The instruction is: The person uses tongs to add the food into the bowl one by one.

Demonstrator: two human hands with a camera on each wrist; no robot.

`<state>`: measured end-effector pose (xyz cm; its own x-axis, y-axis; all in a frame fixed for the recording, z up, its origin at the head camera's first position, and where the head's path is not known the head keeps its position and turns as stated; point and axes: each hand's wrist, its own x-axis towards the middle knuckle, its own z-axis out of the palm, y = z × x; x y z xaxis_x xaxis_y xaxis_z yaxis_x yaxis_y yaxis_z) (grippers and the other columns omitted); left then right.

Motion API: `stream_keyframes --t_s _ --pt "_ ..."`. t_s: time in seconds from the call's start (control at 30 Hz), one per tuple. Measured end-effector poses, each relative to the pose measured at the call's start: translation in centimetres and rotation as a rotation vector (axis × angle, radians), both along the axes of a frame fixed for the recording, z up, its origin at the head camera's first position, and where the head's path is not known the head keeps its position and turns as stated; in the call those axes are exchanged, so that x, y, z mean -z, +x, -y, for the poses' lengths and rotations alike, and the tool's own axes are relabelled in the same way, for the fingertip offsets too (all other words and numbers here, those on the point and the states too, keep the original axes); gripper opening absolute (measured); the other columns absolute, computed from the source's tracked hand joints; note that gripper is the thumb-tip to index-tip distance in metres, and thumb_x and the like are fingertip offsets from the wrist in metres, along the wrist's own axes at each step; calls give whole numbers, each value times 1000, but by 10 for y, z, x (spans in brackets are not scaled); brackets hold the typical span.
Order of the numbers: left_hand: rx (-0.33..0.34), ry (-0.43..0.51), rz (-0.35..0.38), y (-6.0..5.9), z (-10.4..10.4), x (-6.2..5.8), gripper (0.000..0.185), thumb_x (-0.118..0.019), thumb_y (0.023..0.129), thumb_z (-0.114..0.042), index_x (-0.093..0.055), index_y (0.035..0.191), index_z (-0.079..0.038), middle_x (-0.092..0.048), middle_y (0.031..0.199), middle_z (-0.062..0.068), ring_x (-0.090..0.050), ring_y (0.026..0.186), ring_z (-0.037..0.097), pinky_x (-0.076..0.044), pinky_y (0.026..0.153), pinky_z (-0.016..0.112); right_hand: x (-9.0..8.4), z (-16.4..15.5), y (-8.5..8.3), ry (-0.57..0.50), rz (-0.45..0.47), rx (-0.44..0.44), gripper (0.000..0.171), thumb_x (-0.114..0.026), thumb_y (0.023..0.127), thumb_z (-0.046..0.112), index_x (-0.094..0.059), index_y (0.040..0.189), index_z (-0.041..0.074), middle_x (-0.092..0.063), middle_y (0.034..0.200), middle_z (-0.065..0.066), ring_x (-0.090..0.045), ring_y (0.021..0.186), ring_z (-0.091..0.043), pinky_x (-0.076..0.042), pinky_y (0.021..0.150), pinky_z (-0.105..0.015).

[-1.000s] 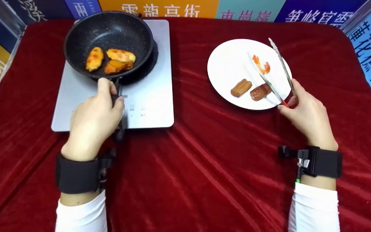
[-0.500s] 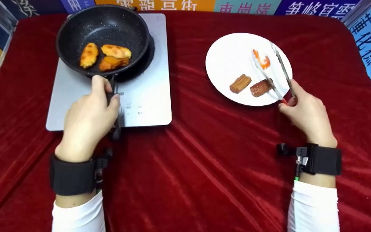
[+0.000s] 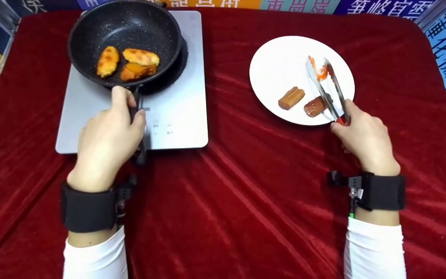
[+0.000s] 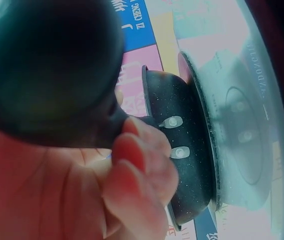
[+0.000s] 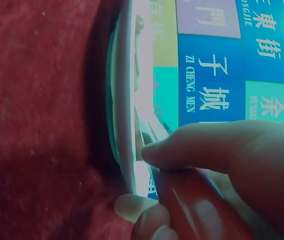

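Right hand squeezing the red-handled end of the tongs, thumb and fingers pinching both arms together near the plate's near rim. Tongs reaching away from the hand over the plate, long axis running up and slightly left in the head view, tips closing around the shrimp at the plate's far right part. Shrimp lying straight ahead of the right hand, along the line of the tongs, well apart from the left hand. Two brown pieces sitting nearer on the plate, the right one touching or passing just under the tongs; cannot tell which. In the right wrist view, fingers curling over the red grip against the plate edge.

Left hand wrapping the handle of the pan, fingers curled around it, thumb lying along the top. Pan resting on the cooktop, holding three golden fried pieces bunched near its middle. Pan lying to the left of the plate, red cloth between them
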<state>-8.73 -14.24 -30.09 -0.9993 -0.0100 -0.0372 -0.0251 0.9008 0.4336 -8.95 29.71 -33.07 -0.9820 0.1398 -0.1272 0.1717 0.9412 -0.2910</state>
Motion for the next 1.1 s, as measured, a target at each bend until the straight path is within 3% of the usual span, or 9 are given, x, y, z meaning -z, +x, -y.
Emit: stream_keyframes --t_s 0.2,0.37,0.57,0.73,0.9,1.1 --pt "3 11 -16 0 -1 2 26 -43 90 -34 -37 106 -13 -55 71 18 -52 58 38 -30 47 45 5 8 -1 38 0 -6 37 -49 81 21 -45 116 11 -57 81 -21 -52 68 -43 -35 54 -49" --pt "11 12 -22 -1 -3 2 26 -42 91 -34 -37 106 -13 -55 70 17 -52 56 36 -30 46 44 8 16 -1 63 -39 -10 34 -46 82 16 -46 115 10 -55 84 -25 -49 68 -49 -34 51 -53" --pt "-1 12 -26 0 -1 1 26 -42 90 -34 -38 105 -13 -55 69 18 -52 57 37 -30 46 45 9 23 -3 70 -104 -50 36 -46 84 13 -46 119 7 -55 86 -29 -49 71 -53 -33 57 -58" --pt "-2 19 -15 1 0 1 26 -41 91 -34 -37 106 -13 -55 71 17 -51 57 36 -30 46 44 9 21 -4 48 -114 -70 34 -45 85 13 -47 118 6 -57 71 -21 -51 67 -48 -35 59 -55" --pt "8 14 -10 1 -1 1 26 -41 91 -34 -37 106 -13 -55 70 16 -51 56 35 -30 46 43 9 18 -3 13 -71 -57 45 -43 86 15 -42 131 9 -56 52 -8 -57 60 -37 -38 64 -51" --pt "1 10 3 0 0 0 26 -41 91 -34 -37 106 -14 -56 72 16 -52 57 35 -31 47 43 8 19 -6 -29 -75 -58 32 -42 85 15 -49 117 14 -53 43 0 -54 38 -16 -37 58 -43"
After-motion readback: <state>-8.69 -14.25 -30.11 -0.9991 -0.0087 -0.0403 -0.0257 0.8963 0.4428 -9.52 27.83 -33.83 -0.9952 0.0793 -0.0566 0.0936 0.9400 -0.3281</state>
